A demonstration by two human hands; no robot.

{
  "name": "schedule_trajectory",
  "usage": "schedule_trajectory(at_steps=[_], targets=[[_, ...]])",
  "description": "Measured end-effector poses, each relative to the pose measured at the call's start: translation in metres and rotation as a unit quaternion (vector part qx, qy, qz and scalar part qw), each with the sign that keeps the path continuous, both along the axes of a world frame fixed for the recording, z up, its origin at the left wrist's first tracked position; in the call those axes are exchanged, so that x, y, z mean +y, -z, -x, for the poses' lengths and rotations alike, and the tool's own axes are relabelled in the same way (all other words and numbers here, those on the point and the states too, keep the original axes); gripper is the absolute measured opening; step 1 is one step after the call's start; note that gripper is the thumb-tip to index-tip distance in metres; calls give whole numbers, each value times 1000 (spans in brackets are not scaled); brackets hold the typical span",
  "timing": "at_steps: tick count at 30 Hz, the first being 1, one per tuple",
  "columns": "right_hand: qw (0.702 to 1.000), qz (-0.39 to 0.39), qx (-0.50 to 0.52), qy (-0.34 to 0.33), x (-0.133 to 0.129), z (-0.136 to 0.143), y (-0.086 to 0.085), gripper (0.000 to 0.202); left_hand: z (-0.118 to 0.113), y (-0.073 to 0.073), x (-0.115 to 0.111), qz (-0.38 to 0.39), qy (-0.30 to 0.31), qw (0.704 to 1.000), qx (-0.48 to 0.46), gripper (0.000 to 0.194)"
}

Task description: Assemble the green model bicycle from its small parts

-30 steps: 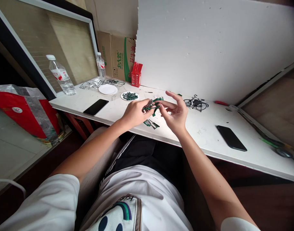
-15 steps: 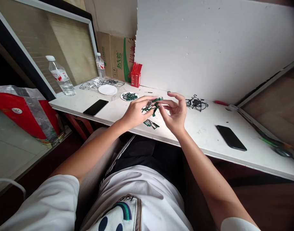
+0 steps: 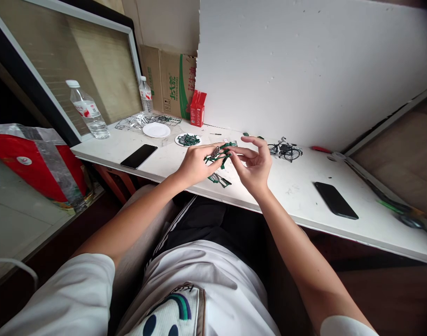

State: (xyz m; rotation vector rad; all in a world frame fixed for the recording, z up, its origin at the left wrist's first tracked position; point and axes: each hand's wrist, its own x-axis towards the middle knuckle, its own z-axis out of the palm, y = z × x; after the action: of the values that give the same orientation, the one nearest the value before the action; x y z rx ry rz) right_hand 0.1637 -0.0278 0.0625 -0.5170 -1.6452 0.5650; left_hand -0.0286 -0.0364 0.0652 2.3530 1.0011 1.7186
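Above the table's front edge, my left hand (image 3: 198,163) pinches a green model bicycle part (image 3: 224,163) between thumb and fingers. My right hand (image 3: 253,163) closes its thumb and fingertips on the right side of the same part, with its index finger raised. Fingers cover much of the part, so its exact shape is hidden. Below the hands, green and grey model pieces (image 3: 219,179) lie on the table. A dark assembled model bicycle (image 3: 286,150) stands just right of my right hand.
On the white table (image 3: 286,186) are two phones (image 3: 139,156), a white plate (image 3: 156,130), and a small plate of green parts (image 3: 188,139). Water bottles (image 3: 89,112), a red box (image 3: 197,109) and a carton (image 3: 169,84) stand at the back left. Tools (image 3: 405,210) lie far right.
Both hands stay almost in place on the green part. My left hand and the part shift very slightly left, and fingers adjust a little.
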Motion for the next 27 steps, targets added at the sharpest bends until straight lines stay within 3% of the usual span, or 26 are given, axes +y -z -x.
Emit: schedule_trajectory(at_steps=[14, 21, 27], targets=[[998, 51, 11, -18, 1, 2, 7, 57, 1, 1, 1, 1, -14, 1000, 0, 24], [999, 34, 7, -7, 4, 2, 5, 47, 2, 4, 4, -7, -17, 1000, 4, 22], [1000, -21, -19, 14, 4, 1, -1, 25, 2, 1, 1, -13, -21, 1000, 19, 25]])
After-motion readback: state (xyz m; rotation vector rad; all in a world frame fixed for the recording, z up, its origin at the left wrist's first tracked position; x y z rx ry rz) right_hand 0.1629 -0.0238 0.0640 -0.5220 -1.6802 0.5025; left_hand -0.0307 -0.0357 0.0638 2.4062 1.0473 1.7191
